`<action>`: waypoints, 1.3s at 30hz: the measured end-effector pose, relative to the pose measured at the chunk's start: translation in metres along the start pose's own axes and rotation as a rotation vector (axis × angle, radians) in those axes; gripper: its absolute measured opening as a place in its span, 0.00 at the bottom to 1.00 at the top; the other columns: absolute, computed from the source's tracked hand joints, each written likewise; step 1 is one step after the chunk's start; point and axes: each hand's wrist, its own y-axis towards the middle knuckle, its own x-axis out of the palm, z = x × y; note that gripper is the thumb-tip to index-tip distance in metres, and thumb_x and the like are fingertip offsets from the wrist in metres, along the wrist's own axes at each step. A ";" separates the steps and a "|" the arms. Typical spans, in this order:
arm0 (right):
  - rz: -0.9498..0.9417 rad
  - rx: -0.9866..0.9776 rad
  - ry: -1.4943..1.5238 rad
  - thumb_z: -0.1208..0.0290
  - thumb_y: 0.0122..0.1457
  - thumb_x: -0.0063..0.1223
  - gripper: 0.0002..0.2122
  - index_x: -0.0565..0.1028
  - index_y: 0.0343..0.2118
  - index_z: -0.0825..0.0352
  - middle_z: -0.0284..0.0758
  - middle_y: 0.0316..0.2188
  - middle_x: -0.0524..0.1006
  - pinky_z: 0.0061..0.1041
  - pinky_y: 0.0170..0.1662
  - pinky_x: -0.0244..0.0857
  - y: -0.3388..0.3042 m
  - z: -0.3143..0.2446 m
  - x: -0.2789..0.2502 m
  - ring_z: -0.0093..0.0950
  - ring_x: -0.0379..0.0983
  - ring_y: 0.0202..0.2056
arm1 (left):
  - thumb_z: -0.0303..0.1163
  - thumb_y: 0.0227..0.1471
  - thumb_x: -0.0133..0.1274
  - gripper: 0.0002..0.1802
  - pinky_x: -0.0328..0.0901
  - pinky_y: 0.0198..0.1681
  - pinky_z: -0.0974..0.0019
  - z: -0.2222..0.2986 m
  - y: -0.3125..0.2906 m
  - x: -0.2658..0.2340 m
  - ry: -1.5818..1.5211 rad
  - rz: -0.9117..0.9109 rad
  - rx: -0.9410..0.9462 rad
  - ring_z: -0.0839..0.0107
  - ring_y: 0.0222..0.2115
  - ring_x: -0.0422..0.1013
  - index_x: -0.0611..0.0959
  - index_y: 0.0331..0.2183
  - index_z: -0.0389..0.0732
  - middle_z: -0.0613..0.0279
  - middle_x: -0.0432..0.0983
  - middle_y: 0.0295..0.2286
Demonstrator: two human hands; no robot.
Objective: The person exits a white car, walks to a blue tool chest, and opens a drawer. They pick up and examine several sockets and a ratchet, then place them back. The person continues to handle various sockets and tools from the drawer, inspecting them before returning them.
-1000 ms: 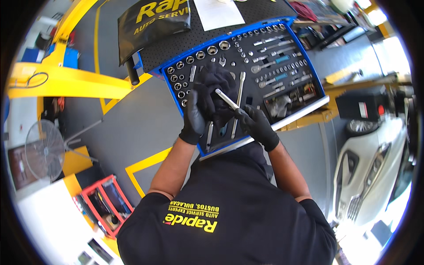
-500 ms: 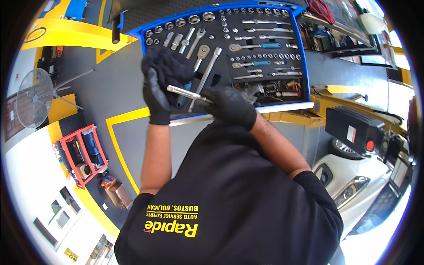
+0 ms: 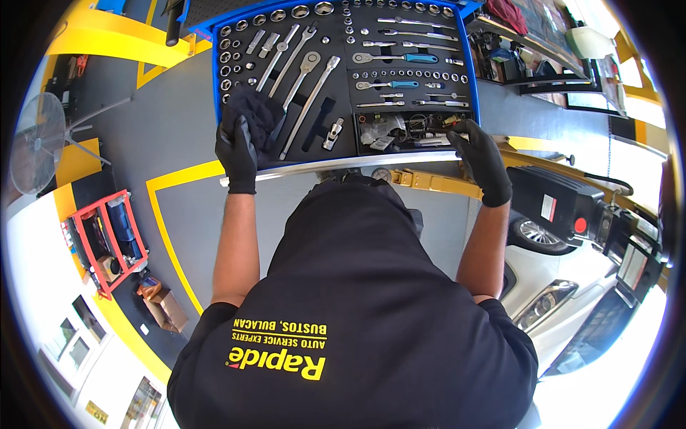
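Note:
My left hand (image 3: 239, 156), in a black glove, is closed on a bunched black cloth (image 3: 251, 114) over the front left corner of the tool drawer (image 3: 350, 163). My right hand (image 3: 483, 163), also gloved, is at the drawer's front right corner. Its fingers are slightly bent and apart, with no tool in them. Between the hands, a chrome universal joint (image 3: 333, 134) lies in the black foam beside a long chrome bar (image 3: 310, 107). Farther in lie a large ratchet (image 3: 309, 63) and several sockets (image 3: 300, 11); the cloth hides part of the foam.
Loose small parts (image 3: 382, 130) fill a compartment at the drawer's front right. A yellow lift arm (image 3: 436, 182) runs beyond the drawer's front. A white car (image 3: 547, 293) stands at right; a fan (image 3: 39, 143) and red cart (image 3: 107, 239) are at left.
The silver tool has left my right hand, which has moved right to the drawer's corner. My left hand keeps the cloth, now slightly lower and farther left in view.

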 end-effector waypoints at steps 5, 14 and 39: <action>0.012 -0.197 0.069 0.66 0.67 0.61 0.09 0.80 0.43 0.67 0.42 0.30 0.82 0.35 0.38 0.69 0.027 0.011 0.009 0.36 0.76 0.30 | 0.30 0.65 0.61 0.08 0.69 0.40 0.73 -0.007 -0.001 -0.002 0.032 0.133 0.068 0.82 0.34 0.72 0.83 0.41 0.35 0.71 0.79 0.34; 0.064 -0.072 -0.060 0.68 0.68 0.59 0.08 0.80 0.44 0.67 0.46 0.31 0.82 0.35 0.39 0.70 0.030 0.048 -0.008 0.40 0.80 0.32 | 0.33 0.65 0.61 0.10 0.69 0.38 0.70 0.016 -0.001 -0.021 0.077 0.272 0.105 0.79 0.33 0.72 0.84 0.39 0.35 0.67 0.80 0.33; -0.248 -0.456 -0.371 0.68 0.72 0.53 0.09 0.77 0.46 0.67 0.46 0.38 0.81 0.40 0.41 0.74 0.132 -0.082 0.186 0.48 0.81 0.37 | 0.37 0.59 0.63 0.13 0.73 0.36 0.56 0.030 0.000 -0.023 0.199 0.044 0.116 0.53 0.31 0.83 0.86 0.41 0.38 0.49 0.85 0.29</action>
